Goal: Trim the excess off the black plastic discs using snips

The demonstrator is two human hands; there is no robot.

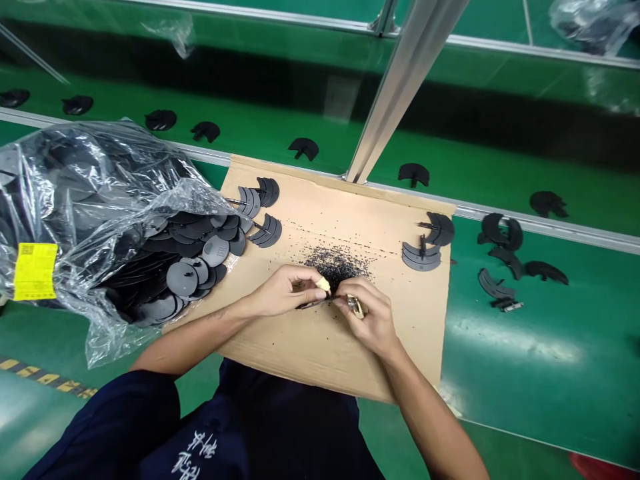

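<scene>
My left hand (285,290) is closed, thumb and forefinger pinching a thin black plastic piece (307,305). Something pale yellow (324,285) covers or sits at its fingertip. Close against it, my right hand (367,313) is closed too, fingers bent around a small brass-coloured object (355,307) whose kind I cannot make out. The fingertips of both hands meet at the black piece, partly hiding it. Just beyond them lies a scattered heap of tiny black bits (337,263) on a cardboard sheet (320,347).
At left, a clear plastic bag (105,173) with a yellow label (35,271) spills black discs (183,279). Curved black parts stand on the cardboard at left (267,231) and right (421,256), with several more (501,231) on the green table. A metal post (395,100) rises behind.
</scene>
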